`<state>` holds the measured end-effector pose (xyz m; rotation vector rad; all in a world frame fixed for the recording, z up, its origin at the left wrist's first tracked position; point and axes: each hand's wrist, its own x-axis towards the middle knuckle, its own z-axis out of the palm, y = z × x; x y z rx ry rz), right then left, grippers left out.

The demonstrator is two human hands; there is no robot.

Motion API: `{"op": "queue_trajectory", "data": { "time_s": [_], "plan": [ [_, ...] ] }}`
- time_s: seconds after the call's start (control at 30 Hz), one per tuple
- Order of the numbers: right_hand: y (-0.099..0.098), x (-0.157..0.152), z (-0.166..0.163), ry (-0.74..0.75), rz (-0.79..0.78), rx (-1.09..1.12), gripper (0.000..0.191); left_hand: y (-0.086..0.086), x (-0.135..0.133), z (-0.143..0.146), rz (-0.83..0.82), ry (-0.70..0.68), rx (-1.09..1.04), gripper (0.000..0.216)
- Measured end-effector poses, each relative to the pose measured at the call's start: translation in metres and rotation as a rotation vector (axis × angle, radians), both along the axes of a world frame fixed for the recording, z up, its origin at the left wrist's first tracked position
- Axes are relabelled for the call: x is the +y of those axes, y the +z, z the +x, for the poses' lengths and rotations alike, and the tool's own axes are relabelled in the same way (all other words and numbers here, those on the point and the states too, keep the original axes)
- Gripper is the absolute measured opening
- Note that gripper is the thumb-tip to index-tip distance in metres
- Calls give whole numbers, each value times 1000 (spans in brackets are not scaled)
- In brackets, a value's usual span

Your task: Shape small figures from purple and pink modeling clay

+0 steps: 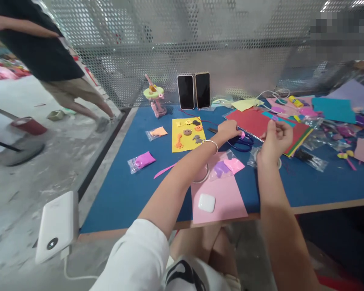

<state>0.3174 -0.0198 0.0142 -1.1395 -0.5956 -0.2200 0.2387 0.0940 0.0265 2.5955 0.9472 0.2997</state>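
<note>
My left hand [228, 130] reaches over the table with fingers bent together, close to blue-handled scissors [242, 144]. A small pink bit [242, 135] shows at its fingertips; whether the fingers grip it cannot be made out. Raised beside a stack of coloured sheets [257, 122], my right hand [277, 139] pinches a small purple piece [274, 118]. Below my hands, a clear packet with purple clay [221, 169] and a pink one [234, 165] lie on a pink sheet [220, 198]. Left of my left forearm is a yellow card [180, 139] with clay animal figures.
Two phones [186, 92] lean against the perforated metal screen [170, 48]. A pink-and-green clay-covered holder [158, 103], a magenta clay packet [144, 160] and a white case [206, 203] stand or lie about. Craft supplies crowd the right. A power bank [56, 226] is at the lower left; a person [45, 52] stands beyond.
</note>
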Motion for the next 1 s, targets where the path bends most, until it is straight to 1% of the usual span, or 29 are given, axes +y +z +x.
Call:
{"op": "queue_trajectory", "data": {
  "time_s": [0.07, 0.17, 0.3, 0.37, 0.4, 0.47, 0.5, 0.57, 0.6, 0.67, 0.77, 0.83, 0.9, 1.0],
  "plan": [
    [-1, 2, 1, -2, 5, -17, 27, -3, -1, 5, -25, 4, -10, 27],
    [-1, 3, 2, 17, 5, -20, 26, -5, -3, 10, -56, 3, -48, 20],
    [0, 2, -1, 38, 7, 29, 28, 1, -2, 7, -79, -15, -131, 23],
    [1, 1, -5, 59, -2, 36, 28, 9, 0, -4, -98, -51, -226, 25],
    [2, 1, -7, 76, -7, 38, 28, 13, 1, -14, -124, -83, -316, 25],
    [4, 0, -14, 129, -13, 52, 27, 24, 1, -39, -196, -125, -503, 24],
    [5, 0, -18, 169, -15, 63, 27, 29, -1, -55, -235, -113, -582, 24],
    [7, -1, -28, 287, -40, 97, 29, 37, -6, -91, -347, -69, -685, 31],
    [7, -2, -34, 376, -78, 118, 31, 40, -10, -110, -404, -53, -719, 32],
    [7, -3, -48, 601, -205, 144, 35, 42, -18, -147, -491, -2, -763, 32],
    [3, -8, -71, 954, -430, 80, 40, 37, -29, -194, -543, 137, -789, 29],
    [-1, -13, -86, 1138, -569, -28, 37, 29, -34, -215, -563, 180, -795, 29],
    [-4, -18, -97, 1225, -672, -155, 33, 20, -37, -229, -576, 198, -806, 31],
    [-5, -23, -107, 1269, -782, -267, 29, 7, -41, -240, -551, 229, -797, 34]
  ]
}}
